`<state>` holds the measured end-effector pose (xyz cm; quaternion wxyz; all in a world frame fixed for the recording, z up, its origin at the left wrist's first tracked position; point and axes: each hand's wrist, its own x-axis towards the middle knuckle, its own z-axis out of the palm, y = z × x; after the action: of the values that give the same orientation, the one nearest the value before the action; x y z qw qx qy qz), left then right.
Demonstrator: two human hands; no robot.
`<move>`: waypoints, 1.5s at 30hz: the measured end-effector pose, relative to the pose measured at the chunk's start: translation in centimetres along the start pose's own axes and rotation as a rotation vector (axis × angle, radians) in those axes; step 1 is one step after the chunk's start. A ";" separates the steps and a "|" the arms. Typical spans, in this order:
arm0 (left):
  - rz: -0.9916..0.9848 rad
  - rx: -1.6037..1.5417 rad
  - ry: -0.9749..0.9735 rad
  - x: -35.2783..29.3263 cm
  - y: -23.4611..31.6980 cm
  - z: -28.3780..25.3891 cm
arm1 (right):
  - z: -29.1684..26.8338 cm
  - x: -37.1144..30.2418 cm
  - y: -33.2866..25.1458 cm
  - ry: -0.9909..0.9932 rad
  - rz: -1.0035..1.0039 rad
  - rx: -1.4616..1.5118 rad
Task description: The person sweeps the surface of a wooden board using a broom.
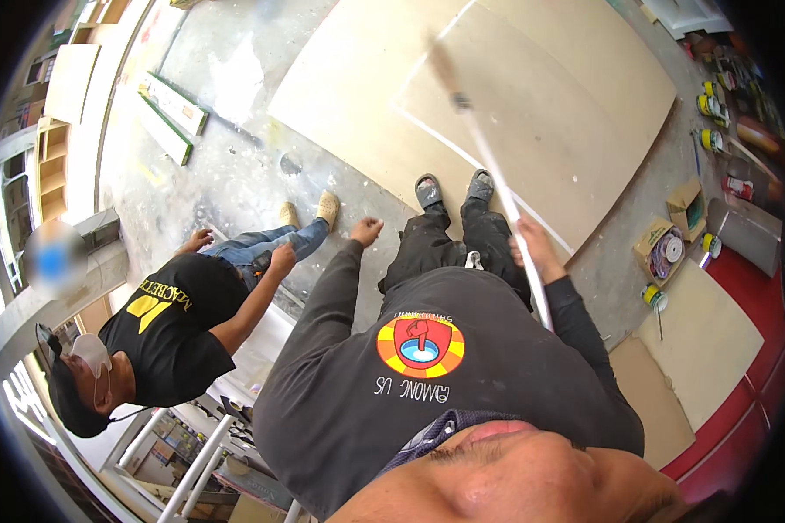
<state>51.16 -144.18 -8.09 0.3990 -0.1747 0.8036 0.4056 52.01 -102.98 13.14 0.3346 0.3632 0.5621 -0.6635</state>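
My right hand (539, 250) is closed around the white handle of a long broom (494, 166), which slants up and away over the floor. Its brown head (443, 68) is smeared by motion above a large tan board (584, 96) beyond my feet. White lines run across that board. To the left of my legs hangs my left hand (366, 231), its fingers curled in loosely with nothing visible in them. My sandals (429, 190) stand at the near edge of the board.
At my left stands another person (179, 305) in a black T-shirt, cap and mask, both hands low. Green-edged white strips (167, 118) lie farther left. Along the right are paint cans (711, 139), cardboard boxes (658, 248), a grey cylinder (746, 235) and smaller boards (702, 340).
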 end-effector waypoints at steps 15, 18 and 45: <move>0.046 -0.059 0.010 1.0 2.8 -3.4 | -11.2 -0.7 24.9 0.269 0.204 0.711; -0.214 -0.104 -0.093 -0.5 3.4 -2.2 | -15.9 -3.7 30.5 0.499 0.188 0.798; 0.335 0.232 -0.151 -1.0 16.0 7.3 | -13.9 -17.0 44.0 0.659 0.287 0.699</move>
<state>45.78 -128.71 -1.64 0.4025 0.0393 0.8306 0.3830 99.64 -94.96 4.15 0.0854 0.7174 0.3265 -0.6095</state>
